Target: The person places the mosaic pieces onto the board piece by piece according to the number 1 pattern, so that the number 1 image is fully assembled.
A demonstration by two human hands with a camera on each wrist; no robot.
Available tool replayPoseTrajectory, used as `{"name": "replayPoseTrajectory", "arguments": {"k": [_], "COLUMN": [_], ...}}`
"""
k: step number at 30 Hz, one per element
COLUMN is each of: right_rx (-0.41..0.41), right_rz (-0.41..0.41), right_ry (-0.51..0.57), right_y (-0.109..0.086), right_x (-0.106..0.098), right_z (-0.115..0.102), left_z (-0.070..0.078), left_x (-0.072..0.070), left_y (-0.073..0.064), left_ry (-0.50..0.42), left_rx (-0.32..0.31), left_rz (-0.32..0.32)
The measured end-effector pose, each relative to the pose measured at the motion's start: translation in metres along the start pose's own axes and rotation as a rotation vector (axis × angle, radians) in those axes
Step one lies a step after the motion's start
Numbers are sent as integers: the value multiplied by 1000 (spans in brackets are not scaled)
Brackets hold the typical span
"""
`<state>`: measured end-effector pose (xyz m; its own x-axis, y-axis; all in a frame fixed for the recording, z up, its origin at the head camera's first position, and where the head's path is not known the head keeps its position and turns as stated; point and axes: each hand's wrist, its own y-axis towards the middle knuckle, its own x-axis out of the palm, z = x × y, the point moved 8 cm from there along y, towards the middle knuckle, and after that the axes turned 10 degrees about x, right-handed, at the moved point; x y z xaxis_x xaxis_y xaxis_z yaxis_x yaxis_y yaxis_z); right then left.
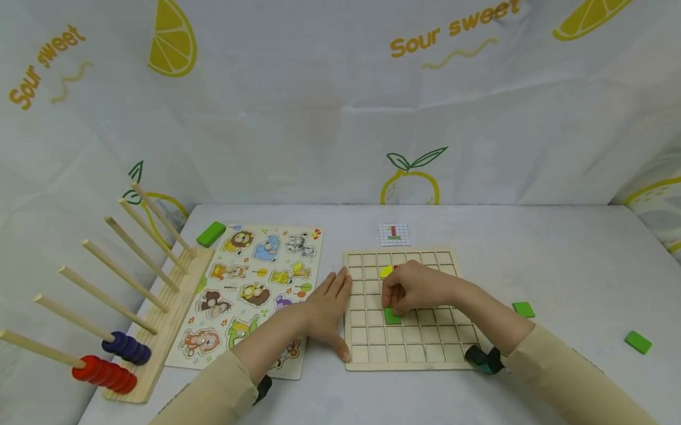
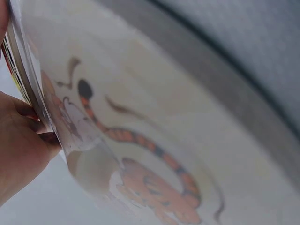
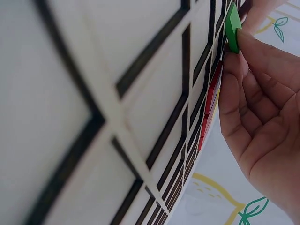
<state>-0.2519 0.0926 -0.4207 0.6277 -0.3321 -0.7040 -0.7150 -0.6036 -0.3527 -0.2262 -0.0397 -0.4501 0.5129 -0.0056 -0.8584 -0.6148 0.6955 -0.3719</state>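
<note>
My right hand (image 1: 422, 286) pinches a green square tile (image 1: 392, 316) between thumb and fingertips, low over the wooden grid board (image 1: 411, 364). In the right wrist view this green tile (image 3: 232, 29) is tilted against the grid, its lower end at the fingertips. Just beyond it, red tiles (image 3: 211, 101) sit in the board's cells. A yellow tile (image 1: 385, 272) shows beside the right knuckles, which partly cover the red. With fingers spread, my left hand (image 1: 327, 311) rests along the board's left edge, fingertips on its frame.
Left of the board lies an animal puzzle (image 1: 202, 299), beside a peg stand (image 1: 162, 322) with red and blue rings. A small pattern card (image 1: 387, 242) lies behind the board. Loose green tiles lie at right (image 1: 523, 309), and a green block (image 1: 211, 234) at the back left.
</note>
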Motion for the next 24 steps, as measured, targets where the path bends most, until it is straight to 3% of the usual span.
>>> {"name": "replayPoseTrajectory", "arguments": {"k": [17,24], "right_rx": [-6,22], "right_rz": [8,58], "right_ry": [-42,-26], "right_y": [1,-5], "right_x": [0,-13], "right_z": [-5,4], "left_z": [0,0], "left_x": [-1,0], "left_y": [-2,-1], "left_ry": [-13,-7], "left_rx": [-13,-7], "left_rz": [-7,-14]}}
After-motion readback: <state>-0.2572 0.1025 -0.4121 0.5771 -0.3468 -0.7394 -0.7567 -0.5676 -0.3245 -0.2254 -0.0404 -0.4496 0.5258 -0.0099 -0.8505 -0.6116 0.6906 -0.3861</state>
